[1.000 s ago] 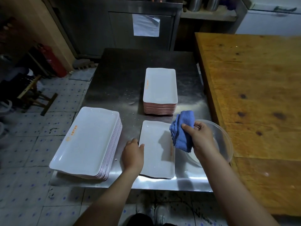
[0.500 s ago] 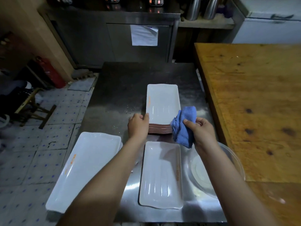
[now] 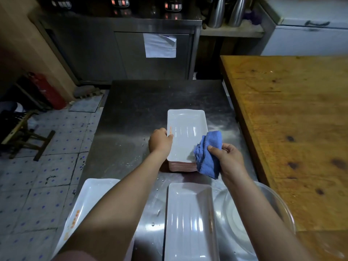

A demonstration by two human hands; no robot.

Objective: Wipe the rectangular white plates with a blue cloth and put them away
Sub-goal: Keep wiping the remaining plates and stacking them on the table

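A stack of rectangular white plates stands in the middle of the steel table. My left hand grips the left edge of the stack's top plate. My right hand holds a bunched blue cloth against the stack's near right corner. A single white plate lies flat at the table's near edge, between my forearms. A second stack of larger white plates sits at the near left, partly hidden by my left arm.
A clear bowl sits at the near right, under my right forearm. A wooden table runs along the right side. A steel cabinet stands behind. Tiled floor, a wooden stool and a red cylinder are on the left.
Both hands have moved from the single near plate to the far stack. My left hand now grips the top plate's edge, and the cloth has reached the stack's corner.
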